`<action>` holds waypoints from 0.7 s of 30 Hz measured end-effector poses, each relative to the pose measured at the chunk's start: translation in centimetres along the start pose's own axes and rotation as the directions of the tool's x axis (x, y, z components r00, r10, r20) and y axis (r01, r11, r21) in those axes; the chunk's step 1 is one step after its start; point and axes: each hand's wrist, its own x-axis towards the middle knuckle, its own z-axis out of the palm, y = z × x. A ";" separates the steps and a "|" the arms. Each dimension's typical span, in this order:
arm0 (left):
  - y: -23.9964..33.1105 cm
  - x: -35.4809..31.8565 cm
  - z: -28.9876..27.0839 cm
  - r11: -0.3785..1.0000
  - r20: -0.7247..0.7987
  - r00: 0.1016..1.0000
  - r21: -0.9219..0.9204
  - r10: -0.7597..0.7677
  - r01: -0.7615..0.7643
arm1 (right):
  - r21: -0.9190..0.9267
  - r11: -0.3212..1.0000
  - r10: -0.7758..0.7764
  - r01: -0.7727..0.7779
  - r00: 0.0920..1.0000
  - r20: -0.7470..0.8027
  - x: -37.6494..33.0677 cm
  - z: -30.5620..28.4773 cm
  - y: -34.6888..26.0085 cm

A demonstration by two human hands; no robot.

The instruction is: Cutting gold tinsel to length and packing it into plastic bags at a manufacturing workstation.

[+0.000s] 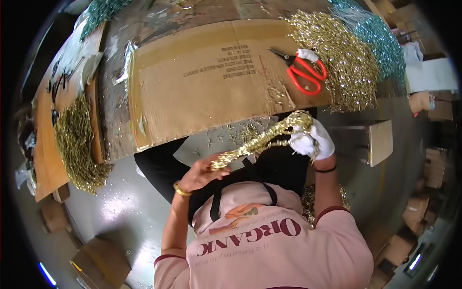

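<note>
A bundle of gold tinsel strands (260, 143) stretches between my two hands above my lap. Bare and closed, my left hand (204, 172) grips its lower left end. On my right hand (314, 140) is a white glove; its fingers close round the upper right end, where the strands loop over and hang down. Beyond that hand, red-handled scissors (306, 76) lie on a flat cardboard sheet (192, 91), with white wrapping on one part of the handle. The exact finger positions under the tinsel are partly hidden.
A heap of gold tinsel (337, 58) covers the table's right end, beside teal tinsel (382, 45). Another gold bunch (77, 144) hangs over the left board's edge. Tinsel scraps lie on a grey surface (192, 149) over my lap. A cardboard box (103, 262) stands on the floor.
</note>
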 end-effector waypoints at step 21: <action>9.2 -0.1 3.4 0.415 -0.085 0.981 0.910 0.175 0.004 | -0.882 -0.467 -0.613 -0.068 0.743 0.267 7.6 -3.2 -0.8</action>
